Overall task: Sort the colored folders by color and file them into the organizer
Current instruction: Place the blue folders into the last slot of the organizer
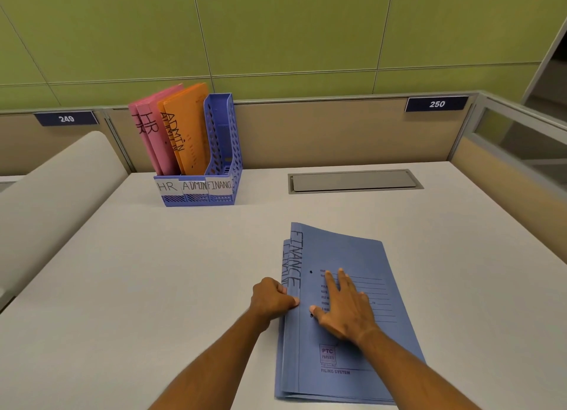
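Observation:
A stack of blue folders [346,256] marked FINANCE lies flat on the desk near me. My left hand [271,297] grips the stack's left spine edge, thumb on top and fingers curled underneath. My right hand [346,305] rests flat on the top folder with fingers spread. At the back left stands the blue plastic organizer [222,139] with labels HR, ADMIN and FINANCE. Pink HR folders [153,133] stand in its left slot and orange ADMIN folders [187,130] in the middle slot. The right slot holds nothing.
A grey cable hatch [352,181] is set into the white desk [153,271] at the back right. Beige partition walls with number plates 249 and 250 close off the desk's far side, and a glass panel [521,146] borders the right.

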{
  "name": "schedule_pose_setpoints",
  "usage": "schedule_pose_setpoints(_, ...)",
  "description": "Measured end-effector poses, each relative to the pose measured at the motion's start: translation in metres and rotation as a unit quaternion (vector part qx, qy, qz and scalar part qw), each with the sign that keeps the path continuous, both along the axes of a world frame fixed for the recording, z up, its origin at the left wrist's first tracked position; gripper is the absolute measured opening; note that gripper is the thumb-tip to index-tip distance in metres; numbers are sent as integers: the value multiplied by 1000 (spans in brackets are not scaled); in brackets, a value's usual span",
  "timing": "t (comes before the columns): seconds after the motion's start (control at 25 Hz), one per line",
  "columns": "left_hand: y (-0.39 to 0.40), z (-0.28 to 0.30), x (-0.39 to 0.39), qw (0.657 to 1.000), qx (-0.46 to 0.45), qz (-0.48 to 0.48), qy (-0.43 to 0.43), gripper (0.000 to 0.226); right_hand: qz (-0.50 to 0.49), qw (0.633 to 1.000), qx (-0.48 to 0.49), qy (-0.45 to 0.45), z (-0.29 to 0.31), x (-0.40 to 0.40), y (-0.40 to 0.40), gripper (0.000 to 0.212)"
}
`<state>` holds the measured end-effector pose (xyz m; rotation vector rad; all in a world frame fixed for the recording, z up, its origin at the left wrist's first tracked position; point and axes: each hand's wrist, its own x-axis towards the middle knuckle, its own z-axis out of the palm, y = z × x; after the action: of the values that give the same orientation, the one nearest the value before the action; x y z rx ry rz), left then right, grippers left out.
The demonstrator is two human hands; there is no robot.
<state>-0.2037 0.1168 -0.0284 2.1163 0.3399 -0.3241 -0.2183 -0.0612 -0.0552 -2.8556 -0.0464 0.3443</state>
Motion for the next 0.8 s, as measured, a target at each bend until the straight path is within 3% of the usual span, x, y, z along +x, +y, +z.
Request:
schedule_pose_setpoints(0.4, 5, 44, 20, 994, -99, -39, 9, 28, -8, 976, 86, -200, 38, 19, -13, 78)
schedule_pose_setpoints(0.8, 37, 96, 47, 983, -174, -9, -59, 17, -6, 951, 106, -291, 98, 68, 7, 83)
